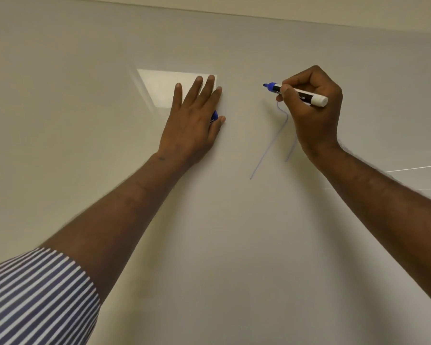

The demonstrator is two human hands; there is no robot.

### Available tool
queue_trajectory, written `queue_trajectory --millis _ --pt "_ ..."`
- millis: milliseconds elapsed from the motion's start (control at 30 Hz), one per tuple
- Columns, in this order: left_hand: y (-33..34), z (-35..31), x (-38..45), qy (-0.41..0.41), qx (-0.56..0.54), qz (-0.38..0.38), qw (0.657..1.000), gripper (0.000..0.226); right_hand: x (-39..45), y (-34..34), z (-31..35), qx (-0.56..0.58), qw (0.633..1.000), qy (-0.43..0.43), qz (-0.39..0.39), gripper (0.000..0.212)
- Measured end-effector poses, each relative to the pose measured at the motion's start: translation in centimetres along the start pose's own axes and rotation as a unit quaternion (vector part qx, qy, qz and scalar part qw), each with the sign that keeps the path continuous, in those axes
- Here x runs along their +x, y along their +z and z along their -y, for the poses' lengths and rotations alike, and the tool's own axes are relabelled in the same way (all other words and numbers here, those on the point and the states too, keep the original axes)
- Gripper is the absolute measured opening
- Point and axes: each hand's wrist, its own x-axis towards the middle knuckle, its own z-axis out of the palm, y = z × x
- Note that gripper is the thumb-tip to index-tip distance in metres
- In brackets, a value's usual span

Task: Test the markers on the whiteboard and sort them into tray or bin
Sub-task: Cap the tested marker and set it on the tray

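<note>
- Striped sleeve (35,292) sits closest, on the left arm.
- Left hand (193,120) lies flat on the whiteboard (85,120), fingers straight, with a blue cap (214,116) tucked under it near the thumb.
- Right hand (314,113) grips the blue marker (296,93), uncapped tip pointing left at the board.
- Thin blue line (269,148) runs below the marker.

striped sleeve (35,295) lower left corner, blue and white stripes, bunched up above the elbow. cream wall (358,8) runs as a strip along the top edge, wider toward the right. bright reflection of a ceiling light (157,83) sits as a skewed rectangle left of centre, with faint streaks off its left corner. thin pale lines (413,168) show at the right edge, too faint to identify
</note>
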Motion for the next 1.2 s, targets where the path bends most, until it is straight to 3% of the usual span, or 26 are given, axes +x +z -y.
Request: queue_trajectory --millis 433,833,1067,1200 --pt "0.1 0.3 0.0 0.006 -0.001 0.01 1.0 0.06 1.3 0.8 -0.5 -0.056 0.998 0.006 -0.027 0.016" --pt "-0.1 0.2 0.0 0.01 0.011 0.02 1.0 0.06 -3.5 1.1 1.5 -0.088 0.994 -0.018 0.066 0.013" --pt "0.2 0.3 -0.1 0.015 0.002 0.007 1.0 0.059 -6.9 -1.1 1.2 -0.086 0.995 0.012 0.05 0.016" --pt "0.3 0.2 -0.1 0.02 -0.001 -0.001 1.0 0.059 -10.3 -1.5 2.2 -0.104 0.988 -0.016 0.113 0.017"
